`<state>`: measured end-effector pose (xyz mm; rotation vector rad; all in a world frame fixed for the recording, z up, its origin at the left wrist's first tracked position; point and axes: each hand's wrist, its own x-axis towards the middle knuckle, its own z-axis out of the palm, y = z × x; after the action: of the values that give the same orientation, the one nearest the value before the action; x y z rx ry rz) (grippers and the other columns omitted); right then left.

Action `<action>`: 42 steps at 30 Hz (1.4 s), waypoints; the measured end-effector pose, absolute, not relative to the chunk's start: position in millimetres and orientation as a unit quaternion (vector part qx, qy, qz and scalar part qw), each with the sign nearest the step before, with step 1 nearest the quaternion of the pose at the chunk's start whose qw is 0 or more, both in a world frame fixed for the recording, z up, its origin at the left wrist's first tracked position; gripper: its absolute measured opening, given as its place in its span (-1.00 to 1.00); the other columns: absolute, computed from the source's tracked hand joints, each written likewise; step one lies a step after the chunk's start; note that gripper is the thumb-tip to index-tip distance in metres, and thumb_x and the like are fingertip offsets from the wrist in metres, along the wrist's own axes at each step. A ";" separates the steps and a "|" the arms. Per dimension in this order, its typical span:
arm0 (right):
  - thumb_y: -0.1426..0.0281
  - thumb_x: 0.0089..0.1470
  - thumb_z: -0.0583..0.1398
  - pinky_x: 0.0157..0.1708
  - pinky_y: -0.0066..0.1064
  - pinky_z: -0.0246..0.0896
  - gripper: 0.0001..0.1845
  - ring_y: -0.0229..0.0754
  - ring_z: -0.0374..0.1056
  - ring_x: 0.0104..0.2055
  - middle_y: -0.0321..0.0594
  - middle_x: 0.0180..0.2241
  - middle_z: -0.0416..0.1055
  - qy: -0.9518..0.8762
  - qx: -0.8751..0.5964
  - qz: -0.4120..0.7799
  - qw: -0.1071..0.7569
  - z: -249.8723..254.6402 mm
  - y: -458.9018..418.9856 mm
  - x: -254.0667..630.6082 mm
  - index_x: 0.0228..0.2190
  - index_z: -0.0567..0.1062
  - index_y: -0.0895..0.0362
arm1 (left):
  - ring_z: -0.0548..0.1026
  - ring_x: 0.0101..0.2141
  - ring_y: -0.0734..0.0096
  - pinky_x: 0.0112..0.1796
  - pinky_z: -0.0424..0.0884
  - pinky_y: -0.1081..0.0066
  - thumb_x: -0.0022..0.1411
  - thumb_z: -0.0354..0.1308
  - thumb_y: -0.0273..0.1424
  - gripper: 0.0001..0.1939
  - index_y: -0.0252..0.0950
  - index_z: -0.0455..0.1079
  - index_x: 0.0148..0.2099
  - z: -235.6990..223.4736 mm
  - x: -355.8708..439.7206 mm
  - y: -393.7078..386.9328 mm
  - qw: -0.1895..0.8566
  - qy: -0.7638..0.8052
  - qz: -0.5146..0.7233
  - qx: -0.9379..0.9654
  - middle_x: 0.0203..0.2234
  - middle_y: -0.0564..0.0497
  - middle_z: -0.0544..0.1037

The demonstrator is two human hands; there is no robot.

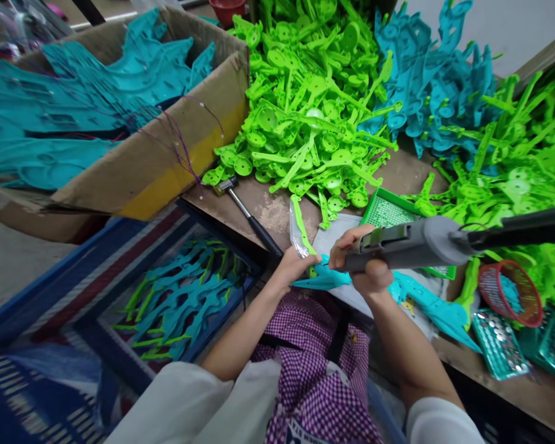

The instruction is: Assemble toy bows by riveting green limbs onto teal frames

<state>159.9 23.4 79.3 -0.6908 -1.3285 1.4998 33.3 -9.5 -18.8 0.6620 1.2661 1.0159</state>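
My right hand [372,277] is wrapped round a grey electric screwdriver [411,242], whose thick dark end runs off to the right. Its tip points left at a teal plastic part [326,281] near the table's front edge. My left hand [289,270] grips this part at its left end, thumb near the tip. A green plastic arm [300,225] and a strip of clear plastic stick out beyond those fingers. Just right of my right hand, another teal piece [437,302] lies on a pale sheet. Whether the tip touches a screw is too small to tell.
A rubber mallet [250,219] lies left of my hands. Green parts [305,117] and teal parts [437,74] are heaped behind. A cardboard box [180,145] and blue crate [106,259] stand left. Right are a green basket [391,208], red basket [513,290] and metal-piece tray [499,342].
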 end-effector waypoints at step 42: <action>0.07 0.03 0.16 -0.63 -0.44 0.14 -0.65 -0.32 0.20 -0.71 -0.44 -0.72 0.24 -0.486 -0.446 0.278 0.699 32.4 161.9 243.6 -0.44 0.41 0.12 | 0.51 -0.28 0.29 -0.27 0.40 0.44 0.16 0.22 -0.29 -0.85 -0.20 0.53 -0.22 -3.3 0.5 -71.0 0.455 0.641 0.346 0.512 -0.31 -0.01 0.57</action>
<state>243.6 161.9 32.4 -0.9938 -1.0822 0.6199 0.5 -71.0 -3.3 1.2636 1.5809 0.8546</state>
